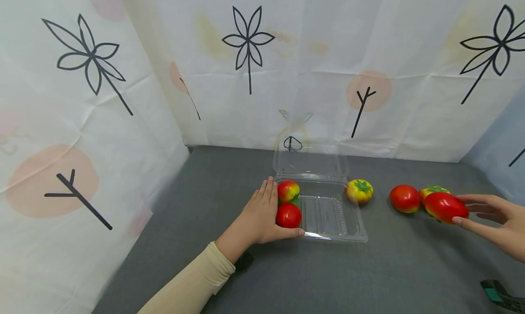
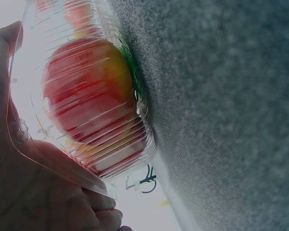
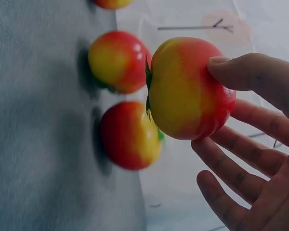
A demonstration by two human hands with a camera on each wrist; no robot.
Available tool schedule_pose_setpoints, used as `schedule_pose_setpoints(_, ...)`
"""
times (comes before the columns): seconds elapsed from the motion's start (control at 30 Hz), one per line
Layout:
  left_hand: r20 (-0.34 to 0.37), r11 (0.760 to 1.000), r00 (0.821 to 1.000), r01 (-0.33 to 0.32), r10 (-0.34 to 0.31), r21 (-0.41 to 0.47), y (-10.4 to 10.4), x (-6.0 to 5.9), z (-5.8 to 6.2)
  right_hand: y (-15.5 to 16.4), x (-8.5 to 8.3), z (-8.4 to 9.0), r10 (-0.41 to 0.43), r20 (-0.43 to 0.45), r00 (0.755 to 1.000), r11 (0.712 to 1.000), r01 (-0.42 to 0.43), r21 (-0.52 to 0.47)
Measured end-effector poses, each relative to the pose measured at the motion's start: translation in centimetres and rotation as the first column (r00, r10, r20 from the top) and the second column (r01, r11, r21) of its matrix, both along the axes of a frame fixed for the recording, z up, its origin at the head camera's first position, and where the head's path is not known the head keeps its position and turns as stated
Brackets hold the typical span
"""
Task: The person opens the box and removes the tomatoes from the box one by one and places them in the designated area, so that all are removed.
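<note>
My right hand [image 1: 498,216] pinches a red and yellow tomato [image 1: 446,207] between thumb and fingertips. In the right wrist view this tomato [image 3: 190,89] is held above the grey table, its green leafy top turned away from the palm. My left hand [image 1: 259,213] rests at the left side of a clear plastic clamshell box [image 1: 357,229]. Its fingers lie straight along the rim and the thumb reaches along the front edge. Inside, at the left, sit one red-yellow tomato [image 1: 288,192] and a red tomato [image 1: 289,215]. Through the ribbed wall, the left wrist view shows a tomato [image 2: 89,89] close up.
The box's lid [image 1: 309,161] stands open at the back. Right of the box a yellow-red tomato [image 1: 359,191] lies on the grey table [image 1: 197,191]. Farther right are a red tomato [image 1: 404,198] and a partly covered tomato [image 1: 434,189]. A dark strap [image 1: 502,295] lies near the front right.
</note>
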State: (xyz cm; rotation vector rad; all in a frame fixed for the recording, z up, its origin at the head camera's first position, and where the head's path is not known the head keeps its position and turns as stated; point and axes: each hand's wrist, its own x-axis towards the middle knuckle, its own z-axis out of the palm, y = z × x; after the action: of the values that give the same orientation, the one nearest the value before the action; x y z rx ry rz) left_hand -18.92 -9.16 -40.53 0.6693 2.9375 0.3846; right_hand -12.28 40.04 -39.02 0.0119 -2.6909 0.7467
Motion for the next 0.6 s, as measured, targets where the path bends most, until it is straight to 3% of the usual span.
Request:
schedule_pose_setpoints(0.4,0.003,1.000,1.000,0.001,-0.001,0.011,0.0,-0.1,-0.1,2.9,-0.4,-1.6,-0.067,0.136,0.988,0.997,0.071,-0.024)
schedule_pose_setpoints(0.6,-0.002,1.000,1.000,-0.001,0.001,0.010,0.0,-0.1,-0.1,3.3,-0.6,-1.9,-0.049,0.174,0.983,0.998,0.054,-0.022)
